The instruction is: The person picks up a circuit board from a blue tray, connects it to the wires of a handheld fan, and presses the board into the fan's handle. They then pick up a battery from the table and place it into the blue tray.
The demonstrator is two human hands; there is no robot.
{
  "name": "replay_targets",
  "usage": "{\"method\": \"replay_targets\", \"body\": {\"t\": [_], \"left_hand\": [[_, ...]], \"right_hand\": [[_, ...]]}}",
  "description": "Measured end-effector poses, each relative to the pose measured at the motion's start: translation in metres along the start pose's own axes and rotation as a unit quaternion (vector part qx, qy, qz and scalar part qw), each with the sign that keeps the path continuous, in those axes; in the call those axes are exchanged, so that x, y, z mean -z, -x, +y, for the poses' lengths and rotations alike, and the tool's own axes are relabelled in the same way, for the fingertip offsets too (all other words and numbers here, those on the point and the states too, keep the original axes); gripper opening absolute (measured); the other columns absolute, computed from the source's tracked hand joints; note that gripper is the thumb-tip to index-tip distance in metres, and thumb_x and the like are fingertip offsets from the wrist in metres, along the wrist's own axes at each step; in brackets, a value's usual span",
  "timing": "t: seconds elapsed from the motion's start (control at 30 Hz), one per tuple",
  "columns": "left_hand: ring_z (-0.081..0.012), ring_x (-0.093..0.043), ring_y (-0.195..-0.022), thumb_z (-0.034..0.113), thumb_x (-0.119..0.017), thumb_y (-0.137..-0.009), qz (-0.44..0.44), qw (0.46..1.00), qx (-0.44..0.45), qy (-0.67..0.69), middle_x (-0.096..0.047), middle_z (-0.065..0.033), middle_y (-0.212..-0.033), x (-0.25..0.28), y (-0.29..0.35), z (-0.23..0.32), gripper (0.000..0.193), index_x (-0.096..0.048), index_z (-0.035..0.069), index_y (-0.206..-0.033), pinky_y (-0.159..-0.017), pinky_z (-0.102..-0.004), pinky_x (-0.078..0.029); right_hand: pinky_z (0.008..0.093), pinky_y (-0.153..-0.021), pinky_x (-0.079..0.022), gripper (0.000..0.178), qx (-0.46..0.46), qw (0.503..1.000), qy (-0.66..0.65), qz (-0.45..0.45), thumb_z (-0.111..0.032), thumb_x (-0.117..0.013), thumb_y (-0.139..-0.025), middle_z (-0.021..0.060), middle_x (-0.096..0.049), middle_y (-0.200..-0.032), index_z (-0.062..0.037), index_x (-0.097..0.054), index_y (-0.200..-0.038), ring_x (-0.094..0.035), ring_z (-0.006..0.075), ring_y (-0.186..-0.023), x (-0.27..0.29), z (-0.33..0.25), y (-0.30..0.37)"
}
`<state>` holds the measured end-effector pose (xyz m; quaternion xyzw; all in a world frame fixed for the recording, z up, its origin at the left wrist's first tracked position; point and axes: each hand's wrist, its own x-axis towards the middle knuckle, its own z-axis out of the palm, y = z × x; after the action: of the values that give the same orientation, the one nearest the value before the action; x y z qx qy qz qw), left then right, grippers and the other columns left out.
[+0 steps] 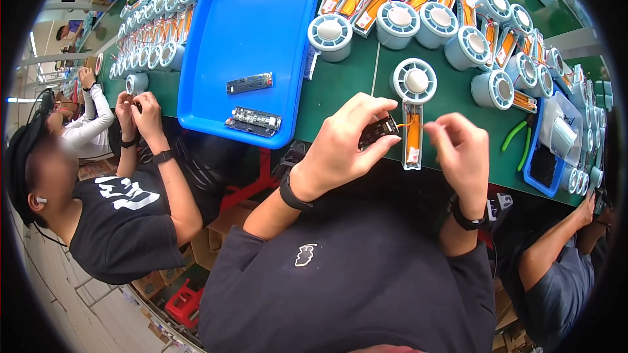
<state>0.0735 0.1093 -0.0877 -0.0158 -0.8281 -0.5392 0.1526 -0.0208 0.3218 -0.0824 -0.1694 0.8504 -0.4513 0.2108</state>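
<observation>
Between the thumb and fingers of my left hand [343,147] is a small black circuit board [378,132], held just left of a light-blue handheld fan [414,85]. The fan lies on the table with its round grille head away from me. Its open handle, pointing towards me, shows an orange battery [413,134]. Thin wires [403,125] run between the board and the handle. To the right of the handle, my right hand [464,157] has its thumb and forefinger pinched together. Whatever sits between those fingertips is too small to make out.
A blue tray [245,46] at the left holds a few black circuit boards [254,121]. Many similar fans [396,23] crowd the back and right. Green-handled pliers [518,138] lie beside a small blue bin [546,176]. Co-workers [118,209] sit on both sides.
</observation>
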Motion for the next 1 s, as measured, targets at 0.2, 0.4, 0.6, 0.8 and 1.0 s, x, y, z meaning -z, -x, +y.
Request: {"method": "replay_targets", "body": {"t": [0.2, 0.4, 0.6, 0.8, 1.0], "left_hand": [[-0.0263, -0.073, -0.094, 0.0, -0.087, -0.078, -0.007, 0.995, -0.062, -0.078, -0.071, -0.0133, -0.107, 0.0, -0.003, -0.001, 0.043, -0.072, 0.001, -0.118, -0.082, -0.033, -0.06], [-0.0273, -0.074, -0.096, -0.004, -0.086, -0.076, 0.043, 0.995, -0.073, -0.043, -0.074, -0.0144, -0.11, -0.004, -0.005, -0.003, 0.043, -0.075, 0.002, -0.116, -0.081, -0.0337, -0.061], [-0.0273, -0.074, -0.096, -0.004, -0.086, -0.074, 0.03, 0.995, -0.086, -0.043, -0.075, -0.0139, -0.109, -0.004, -0.006, -0.005, 0.042, -0.076, 0.002, -0.114, -0.082, -0.0337, -0.061], [-0.027, -0.074, -0.096, -0.004, -0.087, -0.073, 0.032, 0.994, -0.096, -0.048, -0.075, -0.013, -0.109, -0.006, -0.007, -0.004, 0.043, -0.076, 0.003, -0.114, -0.081, -0.0335, -0.062], [-0.027, -0.074, -0.096, -0.005, -0.086, -0.073, 0.026, 0.992, -0.103, -0.061, -0.075, -0.0122, -0.109, -0.005, -0.007, -0.003, 0.043, -0.076, 0.002, -0.114, -0.081, -0.0334, -0.062]], "right_hand": [[0.0235, -0.057, -0.05, 0.007, 0.29, 0.932, 0.032, 0.214, 0.003, -0.075, -0.091, 0.0079, -0.071, -0.08, 0.0021, -0.074, -0.098, -0.065, 0.0118, -0.064, -0.029, -0.003, -0.014], [0.0267, -0.06, -0.052, 0.013, 0.321, 0.942, -0.052, 0.085, 0.007, -0.073, -0.088, 0.0101, -0.07, -0.089, 0.0013, -0.072, -0.1, -0.069, 0.0161, -0.072, -0.03, -0.004, -0.017], [0.0313, -0.062, -0.053, 0.014, 0.356, 0.933, -0.042, 0.033, 0.008, -0.071, -0.087, 0.0129, -0.068, -0.091, 0.0015, -0.07, -0.099, -0.068, 0.0232, -0.073, -0.025, -0.003, -0.028], [0.0358, -0.061, -0.051, 0.012, 0.406, 0.913, -0.001, 0.032, 0.004, -0.07, -0.084, 0.0128, -0.067, -0.089, 0.002, -0.067, -0.096, -0.064, 0.0291, -0.069, -0.017, -0.006, -0.029], [0.0366, -0.06, -0.05, 0.017, 0.439, 0.892, 0.093, 0.057, 0.003, -0.071, -0.077, 0.0121, -0.069, -0.089, 0.0016, -0.067, -0.093, -0.06, 0.0284, -0.067, -0.013, -0.01, -0.031]]}}
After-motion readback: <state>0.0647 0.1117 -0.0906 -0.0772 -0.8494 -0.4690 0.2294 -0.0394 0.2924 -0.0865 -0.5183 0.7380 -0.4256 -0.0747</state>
